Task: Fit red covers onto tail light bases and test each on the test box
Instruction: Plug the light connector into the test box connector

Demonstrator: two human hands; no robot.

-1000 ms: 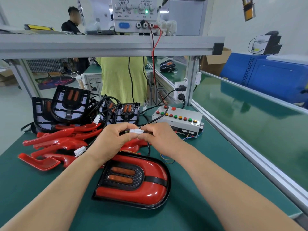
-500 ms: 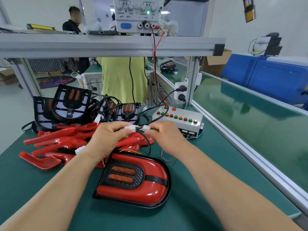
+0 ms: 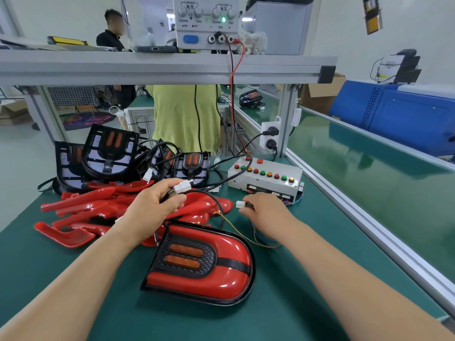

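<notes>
left hand (image 3: 157, 205) grips white plug (image 3: 183, 187) | right hand (image 3: 266, 212) pinches second white plug (image 3: 240, 204), plugs apart | covered tail light (image 3: 204, 262) flat on bench (image 3: 307, 279), just below both hands | test box (image 3: 266, 178) just beyond right hand

Factory assembly line, green workbench (image 3: 307, 279), power supply (image 3: 205, 22), aluminium framing (image 3: 160, 67)

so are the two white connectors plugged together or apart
Apart. The left hand holds one connector, the right hand pinches the second connector, a gap between them.
</notes>
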